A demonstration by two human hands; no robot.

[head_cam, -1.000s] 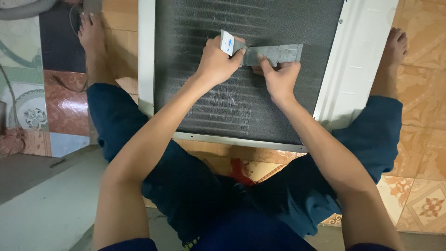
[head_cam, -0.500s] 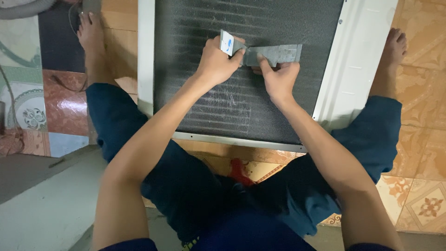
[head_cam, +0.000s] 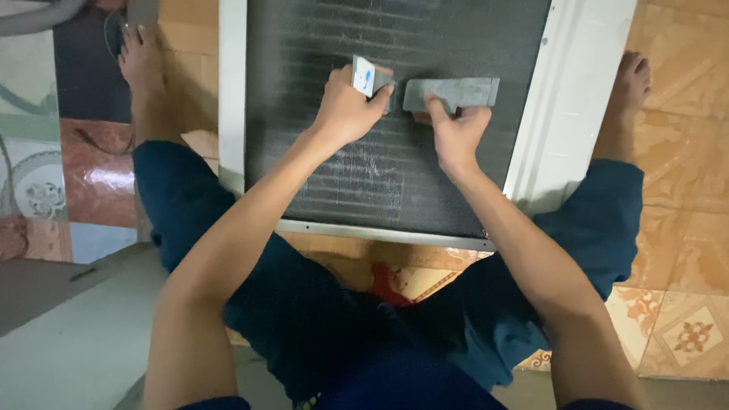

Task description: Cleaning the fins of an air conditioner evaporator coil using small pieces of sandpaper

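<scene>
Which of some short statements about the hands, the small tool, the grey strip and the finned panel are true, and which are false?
1. The left hand grips a small white-handled tool. True.
2. The right hand rests on the floor tiles. False: its fingers press a grey strip on the dark finned panel.
3. The panel lies between the person's legs. True.
4. The person wears shoes. False: the right foot is bare.
</scene>
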